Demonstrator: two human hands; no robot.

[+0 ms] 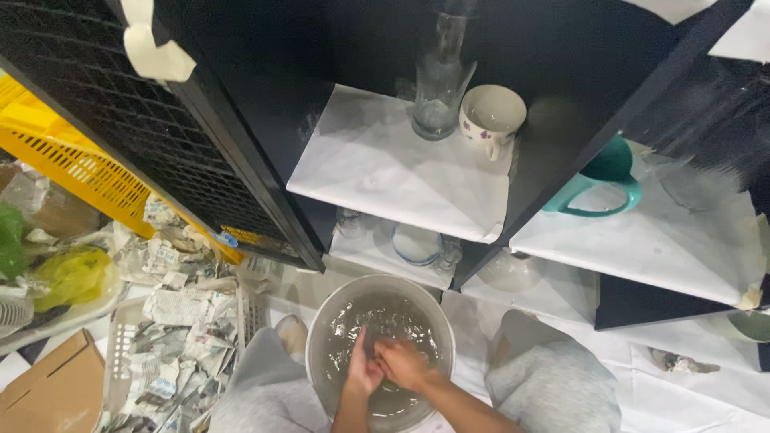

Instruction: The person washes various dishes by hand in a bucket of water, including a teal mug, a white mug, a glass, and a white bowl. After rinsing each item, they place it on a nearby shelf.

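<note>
Both my hands sit in the round grey metal basin of water (321, 337) between my knees. My left hand (362, 370) curls against my right hand (401, 365), fingers closed together; whether they grip anything I cannot tell. Left of them lies a white basket of crumpled newspaper (172, 353); above them, a white floral mug (491, 119).

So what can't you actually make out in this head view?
- Whatever the left hand and right hand rub together in the water-filled metal bowl: covered by the fingers.
- The glass bottle's top: lost in the dark shelf.
- The teal mug's body: partly hidden by the shelf divider.
- The newspaper-wrapped bundles' contents: wrapped.
</note>
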